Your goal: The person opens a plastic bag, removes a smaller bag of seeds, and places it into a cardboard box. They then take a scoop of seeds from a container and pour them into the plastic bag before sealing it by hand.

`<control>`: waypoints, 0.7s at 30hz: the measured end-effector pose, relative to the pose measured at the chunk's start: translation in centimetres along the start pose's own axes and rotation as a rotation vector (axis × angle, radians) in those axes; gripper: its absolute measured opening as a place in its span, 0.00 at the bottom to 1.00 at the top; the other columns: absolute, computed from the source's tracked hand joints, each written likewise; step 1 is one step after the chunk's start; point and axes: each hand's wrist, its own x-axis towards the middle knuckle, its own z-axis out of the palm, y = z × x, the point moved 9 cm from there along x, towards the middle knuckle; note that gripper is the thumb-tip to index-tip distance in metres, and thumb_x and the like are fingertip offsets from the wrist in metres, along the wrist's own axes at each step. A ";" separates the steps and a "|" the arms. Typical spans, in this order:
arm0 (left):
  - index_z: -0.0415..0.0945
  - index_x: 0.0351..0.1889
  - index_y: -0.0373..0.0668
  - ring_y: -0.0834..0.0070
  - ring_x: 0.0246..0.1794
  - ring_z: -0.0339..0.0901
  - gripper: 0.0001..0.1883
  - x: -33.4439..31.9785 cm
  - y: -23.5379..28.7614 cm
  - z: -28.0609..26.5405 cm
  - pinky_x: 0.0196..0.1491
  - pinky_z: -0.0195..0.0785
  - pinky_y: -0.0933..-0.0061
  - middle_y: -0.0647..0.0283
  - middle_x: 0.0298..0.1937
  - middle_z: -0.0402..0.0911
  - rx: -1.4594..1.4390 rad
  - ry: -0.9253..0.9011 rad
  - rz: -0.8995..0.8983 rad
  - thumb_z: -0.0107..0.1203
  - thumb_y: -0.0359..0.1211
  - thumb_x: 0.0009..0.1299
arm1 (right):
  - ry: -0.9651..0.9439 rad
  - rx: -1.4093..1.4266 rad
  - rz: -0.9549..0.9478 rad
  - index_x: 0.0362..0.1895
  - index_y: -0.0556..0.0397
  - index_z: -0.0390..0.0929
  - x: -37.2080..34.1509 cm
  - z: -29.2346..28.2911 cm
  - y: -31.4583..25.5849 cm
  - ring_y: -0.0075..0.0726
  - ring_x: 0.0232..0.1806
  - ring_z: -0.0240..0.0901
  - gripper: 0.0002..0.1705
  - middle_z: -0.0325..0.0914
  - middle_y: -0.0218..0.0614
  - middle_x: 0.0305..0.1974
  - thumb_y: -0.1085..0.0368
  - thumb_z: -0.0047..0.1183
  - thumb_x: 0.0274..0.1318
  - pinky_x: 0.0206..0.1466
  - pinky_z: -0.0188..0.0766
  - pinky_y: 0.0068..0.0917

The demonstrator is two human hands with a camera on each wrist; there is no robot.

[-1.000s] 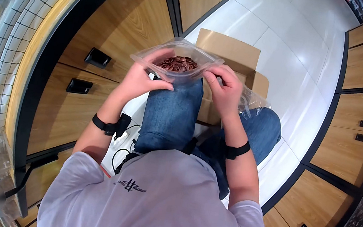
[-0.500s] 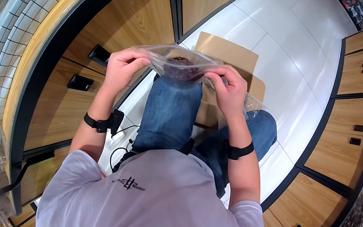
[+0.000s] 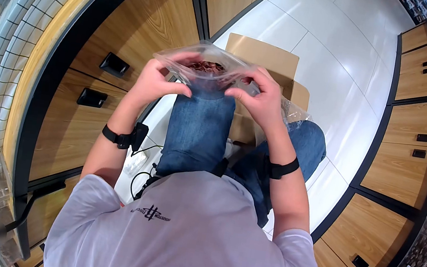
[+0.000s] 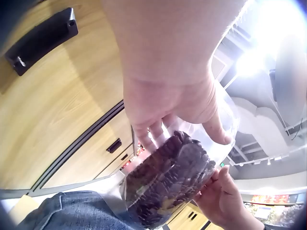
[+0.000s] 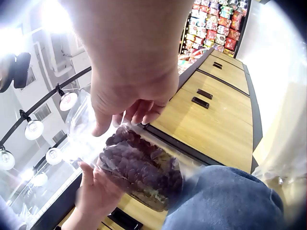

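Note:
A clear plastic bag [image 3: 207,84] of flat, dark red-brown seeds [image 3: 206,67] stands by the raised knee, its mouth gaping toward the head camera. My left hand [image 3: 160,77] grips its left side, thumb on the near face and fingers over the far side. On the opposite side my right hand [image 3: 262,98] holds the bag with the thumb in front and fingers behind. In the left wrist view the seeds [image 4: 170,179] fill the lower part, while clear film rises above them. The right wrist view shows the packed seeds [image 5: 139,165] close below the right fingers.
An open cardboard box [image 3: 264,56] stands on the tiled floor beyond the knees, with crinkled clear plastic [image 3: 293,114] beside it. Wooden cabinets [image 3: 130,25] with black handles line the left; more cabinets [image 3: 406,130] run along the right. Denim-covered knees [image 3: 198,125] lie below the bag.
Half a second ago both hands pinched the bag's top corners and drew its mouth narrow. Now they have moved inward around its sides, thumbs in front, and the mouth gapes wider.

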 end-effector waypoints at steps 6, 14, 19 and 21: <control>0.78 0.58 0.36 0.72 0.53 0.79 0.34 1.4 -0.8 1.7 0.58 0.70 0.70 0.57 0.58 0.81 0.026 -0.093 -0.038 0.76 0.29 0.50 | -0.055 0.158 -0.009 0.52 0.54 0.82 0.8 2.4 0.1 0.33 0.56 0.72 0.34 0.81 0.35 0.51 0.63 0.76 0.34 0.60 0.66 0.32; 0.84 0.44 0.35 0.71 0.43 0.82 0.19 1.7 0.0 2.0 0.48 0.73 0.72 0.60 0.42 0.86 0.266 -0.088 0.071 0.73 0.33 0.55 | -0.060 0.404 0.111 0.38 0.56 0.86 0.5 3.6 2.2 0.28 0.40 0.78 0.15 0.82 0.34 0.42 0.66 0.73 0.42 0.44 0.74 0.25; 0.84 0.42 0.35 0.73 0.42 0.82 0.16 1.5 -0.7 1.7 0.47 0.73 0.75 0.60 0.43 0.85 0.171 -0.065 -0.018 0.72 0.32 0.57 | -0.058 0.341 0.034 0.35 0.58 0.86 0.9 3.4 1.6 0.30 0.41 0.78 0.09 0.83 0.37 0.41 0.69 0.69 0.48 0.46 0.74 0.26; 0.84 0.42 0.35 0.74 0.43 0.81 0.16 1.5 -0.7 1.6 0.47 0.73 0.75 0.60 0.43 0.85 0.210 -0.051 -0.005 0.72 0.31 0.57 | -0.060 0.339 -0.001 0.35 0.59 0.86 0.8 3.5 1.2 0.31 0.43 0.78 0.08 0.83 0.40 0.42 0.69 0.68 0.50 0.48 0.75 0.27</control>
